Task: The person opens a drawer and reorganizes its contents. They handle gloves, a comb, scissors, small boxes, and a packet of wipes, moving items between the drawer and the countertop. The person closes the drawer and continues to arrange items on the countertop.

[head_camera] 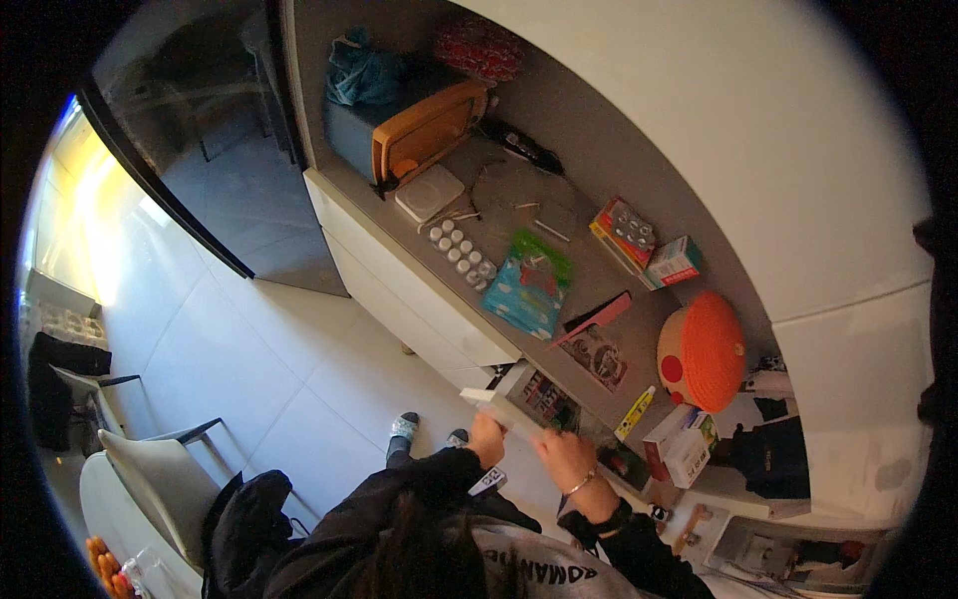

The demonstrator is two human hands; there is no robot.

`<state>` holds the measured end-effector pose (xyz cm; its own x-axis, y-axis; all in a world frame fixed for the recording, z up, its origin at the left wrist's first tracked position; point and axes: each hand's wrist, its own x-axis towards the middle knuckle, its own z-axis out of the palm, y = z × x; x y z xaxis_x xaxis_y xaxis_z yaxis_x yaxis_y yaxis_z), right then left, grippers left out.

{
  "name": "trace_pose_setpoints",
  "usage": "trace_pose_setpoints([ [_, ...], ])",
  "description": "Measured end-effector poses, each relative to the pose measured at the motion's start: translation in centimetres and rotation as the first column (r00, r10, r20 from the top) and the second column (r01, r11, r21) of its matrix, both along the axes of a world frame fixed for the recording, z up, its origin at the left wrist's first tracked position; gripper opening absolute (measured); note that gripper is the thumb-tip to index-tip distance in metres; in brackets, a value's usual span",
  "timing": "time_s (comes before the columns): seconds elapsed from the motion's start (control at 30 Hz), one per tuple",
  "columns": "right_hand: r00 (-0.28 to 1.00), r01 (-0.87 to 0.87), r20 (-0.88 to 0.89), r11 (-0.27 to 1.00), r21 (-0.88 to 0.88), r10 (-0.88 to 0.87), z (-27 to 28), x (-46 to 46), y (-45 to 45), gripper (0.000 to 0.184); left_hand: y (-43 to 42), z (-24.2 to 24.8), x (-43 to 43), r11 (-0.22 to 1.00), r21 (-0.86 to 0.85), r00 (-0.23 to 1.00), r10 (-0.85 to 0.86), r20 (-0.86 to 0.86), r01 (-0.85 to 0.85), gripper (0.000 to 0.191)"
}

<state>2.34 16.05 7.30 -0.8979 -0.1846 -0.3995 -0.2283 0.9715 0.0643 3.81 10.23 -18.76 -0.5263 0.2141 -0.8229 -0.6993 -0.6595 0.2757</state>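
Note:
A white drawer [516,415] stands pulled out from the cabinet, and its contents show behind the front panel. My left hand [488,442] grips the front near its left end, fingers curled at the panel. Further right, my right hand [566,458] holds the same front at its top edge, a bracelet around the wrist. Inside the drawer, dark printed packs [545,397] lie in rows. The fingertips of both hands are partly hidden behind or against the panel.
On the countertop lie a blue-green pouch [530,288], a pink comb [599,318], white-capped bottles [460,254], a yellow tube [636,412] and small boxes [679,449]. An orange-lidded basket [703,352] stands behind. A toaster oven [408,127] sits far left. Chairs [161,479] stand behind me.

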Motion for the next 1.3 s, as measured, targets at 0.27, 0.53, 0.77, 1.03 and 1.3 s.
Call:
trace_pose_setpoints([
  [0.27,0.943,0.053,0.324,0.928,-0.37,0.075,6.6,-6.8,-0.7,0.035,-3.1,0.4,4.1,0.999,-0.041,0.983,0.012,0.183,-0.005,0.04],
  [0.53,0.943,-0.094,-0.332,0.968,-0.231,0.012,3.4,-28.0,-2.5,0.05,-4.8,2.0,6.2,0.993,0.008,0.963,0.116,0.242,-0.122,0.035],
  [0.77,0.997,-0.044,-0.057,0.997,0.059,0.048,1.7,-32.9,-3.5,0.078,-6.2,1.8,7.0,0.989,0.147,0.991,0.007,0.135,-0.027,0.043],
  [1.03,0.995,0.069,-0.073,0.995,-0.068,-0.074,3.5,-33.2,-4.2,0.083,-6.6,1.2,8.5,0.99,0.134,0.991,0.013,0.132,-0.031,0.051],
  [1.3,0.979,-0.089,-0.184,0.634,-0.769,-0.086,12.8,-19.3,1.0,0.055,-6.2,0.5,8.2,0.998,0.049,0.978,-0.041,0.205,0.032,0.049],
])
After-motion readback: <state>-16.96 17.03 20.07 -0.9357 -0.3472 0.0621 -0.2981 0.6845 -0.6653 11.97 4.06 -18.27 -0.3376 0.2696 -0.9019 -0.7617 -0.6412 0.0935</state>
